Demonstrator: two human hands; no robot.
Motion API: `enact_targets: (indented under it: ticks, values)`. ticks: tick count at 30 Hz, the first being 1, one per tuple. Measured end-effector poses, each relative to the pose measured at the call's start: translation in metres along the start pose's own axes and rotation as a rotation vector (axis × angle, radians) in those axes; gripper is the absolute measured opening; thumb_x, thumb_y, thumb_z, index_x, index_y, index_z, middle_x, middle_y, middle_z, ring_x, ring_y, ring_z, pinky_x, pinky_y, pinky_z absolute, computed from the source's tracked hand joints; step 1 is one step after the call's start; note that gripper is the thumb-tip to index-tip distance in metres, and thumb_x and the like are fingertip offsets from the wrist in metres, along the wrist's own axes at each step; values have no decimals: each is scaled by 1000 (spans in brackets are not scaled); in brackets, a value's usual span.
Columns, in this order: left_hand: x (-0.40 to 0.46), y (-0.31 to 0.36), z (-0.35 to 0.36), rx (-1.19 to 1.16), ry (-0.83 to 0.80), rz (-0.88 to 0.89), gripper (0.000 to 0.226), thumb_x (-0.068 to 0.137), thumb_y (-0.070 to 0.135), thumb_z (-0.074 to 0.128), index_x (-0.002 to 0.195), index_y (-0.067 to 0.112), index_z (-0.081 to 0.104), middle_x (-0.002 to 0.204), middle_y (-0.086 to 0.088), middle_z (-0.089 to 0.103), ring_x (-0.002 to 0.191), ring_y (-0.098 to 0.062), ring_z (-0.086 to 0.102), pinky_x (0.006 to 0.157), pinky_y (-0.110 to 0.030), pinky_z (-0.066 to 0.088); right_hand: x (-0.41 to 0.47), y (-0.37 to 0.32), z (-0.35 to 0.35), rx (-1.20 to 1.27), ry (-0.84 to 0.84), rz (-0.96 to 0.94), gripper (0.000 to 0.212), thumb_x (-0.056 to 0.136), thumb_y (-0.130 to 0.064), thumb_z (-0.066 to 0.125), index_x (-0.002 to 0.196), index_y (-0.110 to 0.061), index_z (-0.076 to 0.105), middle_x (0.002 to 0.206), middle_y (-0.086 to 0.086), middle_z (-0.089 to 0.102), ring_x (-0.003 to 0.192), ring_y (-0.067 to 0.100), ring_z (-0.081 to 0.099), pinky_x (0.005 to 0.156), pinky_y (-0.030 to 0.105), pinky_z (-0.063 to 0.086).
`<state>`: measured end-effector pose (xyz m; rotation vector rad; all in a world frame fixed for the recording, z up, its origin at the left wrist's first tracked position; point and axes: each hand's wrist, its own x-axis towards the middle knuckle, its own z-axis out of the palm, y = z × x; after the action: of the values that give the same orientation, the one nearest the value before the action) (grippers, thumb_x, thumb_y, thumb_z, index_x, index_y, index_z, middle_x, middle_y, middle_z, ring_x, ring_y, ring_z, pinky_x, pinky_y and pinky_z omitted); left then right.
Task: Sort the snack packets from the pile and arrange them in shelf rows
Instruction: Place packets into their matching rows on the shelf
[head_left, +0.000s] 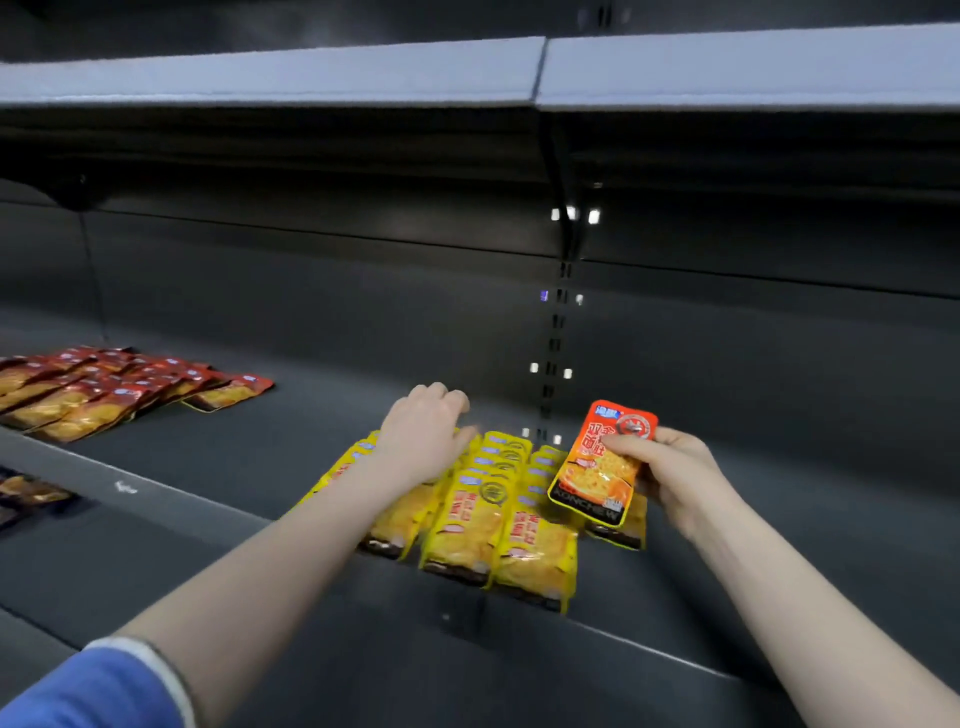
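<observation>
Right hand (675, 475) fingers pinch glossy orange packet (602, 462); left hand (423, 431) fingers curled loosely over yellow packets (467, 525).

The orange packet (602, 462) carries the one legible line: "XONCHEW" in pale capitals on the dark band along its lower edge (the first letter is soft and may be otherwise). Above it run large red Chinese characters, too blurred to read. The print on the yellow packets (467, 514) is also too blurred to read.
</observation>
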<state>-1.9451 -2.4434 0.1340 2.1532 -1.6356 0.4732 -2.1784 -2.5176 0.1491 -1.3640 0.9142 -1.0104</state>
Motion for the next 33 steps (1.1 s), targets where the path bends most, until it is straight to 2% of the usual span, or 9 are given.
enact_targets:
  ticks: [2,4,7,10,13,18,23,30,33]
  values:
    - [-12,-49,-10,10,-11,4,37,96,41,46,124,18,52,120,-5,53,115,-25,46,94,-34,37,-2,2,48,20,3,4,21,77,-6,73,96,0,66,86,15,69,68,22,65,62,30,55]
    - [-24,-100,-22,15,-28,-3,38,95,41,47,125,18,53,120,-6,53,116,-25,46,95,-35,38,-2,5,98,19,10,-8,25,76,-6,73,99,2,66,87,16,69,71,24,64,73,35,54]
    - [-39,-168,-39,-1,-44,-23,39,94,40,49,126,18,53,121,-7,53,118,-26,46,97,-35,38,-5,9,170,27,11,-17,24,76,-6,73,98,0,65,81,13,67,68,21,62,67,30,52]
    - [-49,-225,-51,-38,-23,-47,38,94,38,52,125,17,54,121,-7,54,118,-25,47,99,-34,38,-6,11,228,15,-7,-11,24,76,-8,74,98,0,66,86,14,68,71,22,63,67,31,52]
    - [-53,-272,-56,-69,1,-61,37,93,37,54,124,17,56,120,-6,54,118,-25,47,99,-32,36,-3,13,274,-10,-26,-2,16,76,-7,74,89,-4,66,83,11,69,68,19,64,64,29,55]
    - [-37,-345,-51,-104,19,-97,33,91,35,56,118,16,60,117,-7,58,114,-26,49,99,-37,38,20,24,337,-38,-87,7,19,76,-6,74,93,-5,66,86,10,69,71,19,65,65,29,54]
    - [-11,-416,-43,-86,49,-112,31,91,33,57,115,14,62,114,-10,60,110,-29,51,96,-37,40,59,39,399,-26,-151,65,28,76,-5,73,103,-2,65,90,11,71,78,21,65,84,36,52]
    - [15,-495,-40,-97,38,-159,30,93,34,54,115,15,61,114,-7,58,111,-26,48,94,-36,39,97,54,490,-53,-165,157,23,78,-5,72,99,-6,65,83,5,70,74,15,65,72,26,51]
    - [28,-513,-39,-122,38,-134,31,93,35,54,116,16,61,115,-6,58,111,-25,48,94,-36,40,108,60,522,-98,-138,173,16,76,-9,75,88,-12,65,70,-3,69,66,9,62,58,19,46]
